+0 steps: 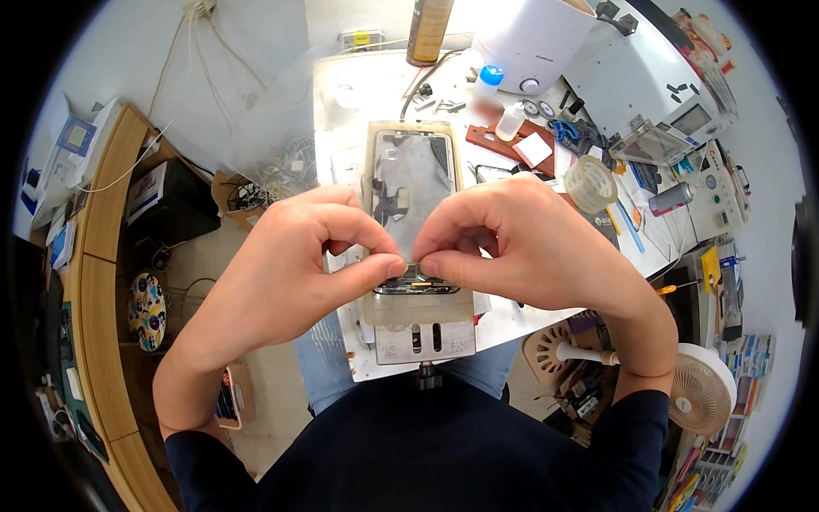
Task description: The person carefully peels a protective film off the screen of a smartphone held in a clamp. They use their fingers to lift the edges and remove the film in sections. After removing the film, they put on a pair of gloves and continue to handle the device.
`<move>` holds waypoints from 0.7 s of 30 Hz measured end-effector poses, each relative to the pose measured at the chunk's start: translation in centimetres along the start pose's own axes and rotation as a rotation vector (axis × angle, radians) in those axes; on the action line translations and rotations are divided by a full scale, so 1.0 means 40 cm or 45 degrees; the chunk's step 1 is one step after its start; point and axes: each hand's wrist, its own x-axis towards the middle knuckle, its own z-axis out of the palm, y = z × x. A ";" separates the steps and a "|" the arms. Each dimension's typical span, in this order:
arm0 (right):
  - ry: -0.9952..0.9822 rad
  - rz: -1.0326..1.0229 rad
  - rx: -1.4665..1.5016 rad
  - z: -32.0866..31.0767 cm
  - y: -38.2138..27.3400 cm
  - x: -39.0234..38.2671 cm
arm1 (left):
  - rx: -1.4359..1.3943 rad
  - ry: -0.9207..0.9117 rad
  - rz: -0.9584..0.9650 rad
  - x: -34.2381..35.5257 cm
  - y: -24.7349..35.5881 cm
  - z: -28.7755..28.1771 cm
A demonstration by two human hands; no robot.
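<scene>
Apparently, fine work is under way on the phone (414,175) in its holder (384,310): left hand (299,252) and right hand (520,243) pinch narrowly over its lower end, anything gripped indiscernible, likely needing steady fingertips next.

I receive a brightly lit view. Brightness peaks on the upper part of the counter (345,128), where the white surface nears washout. The left hand (286,260) and right hand (533,243) resolve clearly; the dark shirt (418,452) retains little detail. Fisheye distortion bows the wooden cabinet (104,256), and I observe black corners.
</scene>
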 end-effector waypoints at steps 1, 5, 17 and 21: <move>-0.006 0.013 0.008 0.000 -0.002 0.000 | -0.001 0.002 0.000 0.000 -0.001 0.000; -0.017 0.046 0.031 0.000 -0.009 0.002 | 0.014 0.015 0.010 0.002 0.000 -0.001; 0.049 0.048 0.018 0.018 0.011 -0.009 | 0.019 0.000 0.061 0.011 -0.007 -0.001; 0.059 0.017 0.000 0.024 0.014 -0.003 | 0.038 0.001 0.020 0.005 -0.004 -0.003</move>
